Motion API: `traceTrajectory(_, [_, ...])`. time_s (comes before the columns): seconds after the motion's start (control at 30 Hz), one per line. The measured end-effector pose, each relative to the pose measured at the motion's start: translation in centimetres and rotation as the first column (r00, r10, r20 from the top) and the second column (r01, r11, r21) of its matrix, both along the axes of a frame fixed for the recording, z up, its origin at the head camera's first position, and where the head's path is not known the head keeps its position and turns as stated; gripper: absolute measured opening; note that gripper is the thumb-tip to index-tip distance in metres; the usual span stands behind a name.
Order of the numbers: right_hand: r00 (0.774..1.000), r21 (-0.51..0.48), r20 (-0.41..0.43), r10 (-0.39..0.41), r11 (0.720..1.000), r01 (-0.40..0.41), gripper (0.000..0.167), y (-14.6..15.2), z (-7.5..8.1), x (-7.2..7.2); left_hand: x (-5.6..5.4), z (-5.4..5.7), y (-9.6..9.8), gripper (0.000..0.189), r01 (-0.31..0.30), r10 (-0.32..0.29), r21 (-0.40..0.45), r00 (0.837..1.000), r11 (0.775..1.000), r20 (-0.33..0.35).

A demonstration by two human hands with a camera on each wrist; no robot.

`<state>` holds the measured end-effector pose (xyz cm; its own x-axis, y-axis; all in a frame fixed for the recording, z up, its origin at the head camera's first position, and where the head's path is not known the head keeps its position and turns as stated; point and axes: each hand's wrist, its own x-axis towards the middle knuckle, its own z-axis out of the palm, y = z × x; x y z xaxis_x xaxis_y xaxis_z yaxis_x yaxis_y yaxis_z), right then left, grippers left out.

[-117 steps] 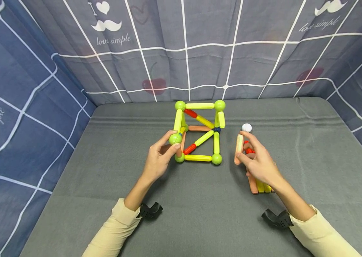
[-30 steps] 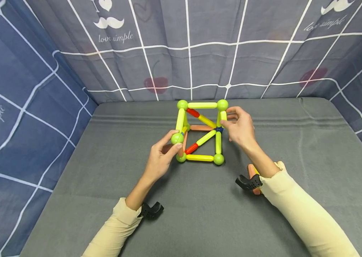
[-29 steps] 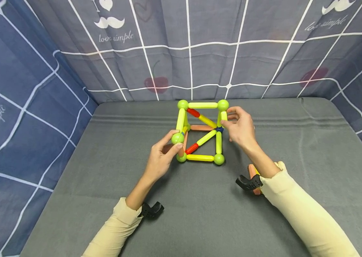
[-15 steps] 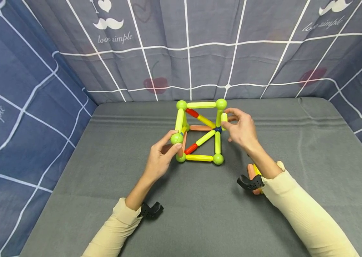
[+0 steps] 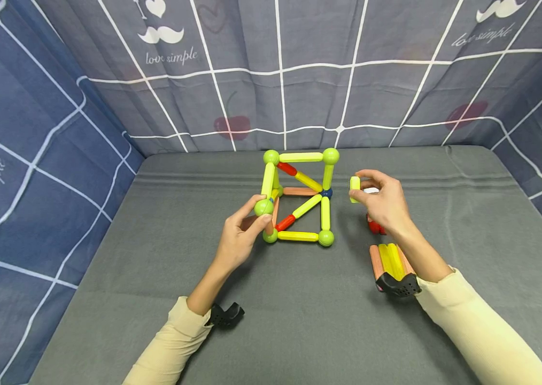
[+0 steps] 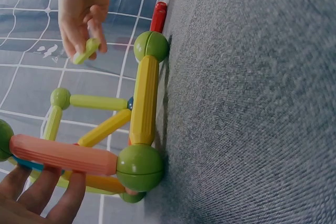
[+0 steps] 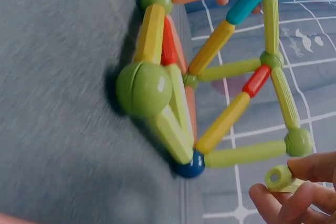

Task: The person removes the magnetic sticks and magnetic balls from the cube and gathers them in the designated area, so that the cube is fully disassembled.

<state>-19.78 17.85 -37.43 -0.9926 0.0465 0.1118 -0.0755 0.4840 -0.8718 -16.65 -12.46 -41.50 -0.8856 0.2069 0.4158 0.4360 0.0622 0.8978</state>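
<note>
A cube-like frame of magnetic rods and balls stands on the grey cloth, with a yellow rod (image 5: 298,236) along its front bottom edge. My left hand (image 5: 237,238) pinches its raised front-left green ball (image 5: 263,207). In the left wrist view, fingers touch the upright salmon rod (image 6: 63,155) below that ball. Right of the frame, my right hand (image 5: 387,204) pinches a short light-green magnetic rod (image 5: 355,188) between thumb and fingers, apart from the frame. The right wrist view shows the rod's round end near the back-right top ball (image 7: 298,141). A dark blue ball (image 5: 326,193) joins several rods low at the back right.
Yellow rods (image 5: 390,259) lie between salmon rods (image 5: 375,258) at right, partly under the right wrist's black camera mount (image 5: 398,285). Red pieces (image 5: 376,226) and a white ball (image 5: 371,190) sit partly hidden by the right hand. A grid-patterned curtain (image 5: 252,96) closes the back.
Earlier my right hand held a salmon rod beside the pile; later it gripped the light-green rod at the back-right top ball. That rod is now off the ball, carried right. The left hand stays put.
</note>
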Motion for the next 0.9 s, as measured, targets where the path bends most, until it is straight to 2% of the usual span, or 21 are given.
traceTrajectory(0.2, [1.0, 0.059, 0.02, 0.021, 0.998, -0.022, 0.041, 2.7, -0.7, 0.8, 0.0, 0.0, -0.1, 0.038, -0.002, 0.001, -0.009, 1.0, 1.0, -0.009])
traceTrajectory(0.5, [0.984, 0.127, 0.153, 0.087, 0.986, -0.107, 0.044, 6.8, -2.4, 1.5, 0.1, 0.2, 0.0, 0.036, -0.008, 0.008, -0.011, 1.0, 1.0, 0.001])
traceTrajectory(0.73, [0.97, 0.248, 0.209, 0.121, 0.953, -0.173, 0.043, 8.3, -3.5, 1.3, 0.2, 0.2, 0.0, 0.036, -0.016, 0.016, -0.018, 1.0, 1.0, 0.008])
traceTrajectory(0.9, [0.954, 0.253, 0.261, 0.149, 0.943, -0.217, 0.044, 8.8, -3.9, 1.1, 0.1, 0.2, 0.1, 0.036, -0.009, 0.009, -0.012, 1.0, 1.0, 0.007])
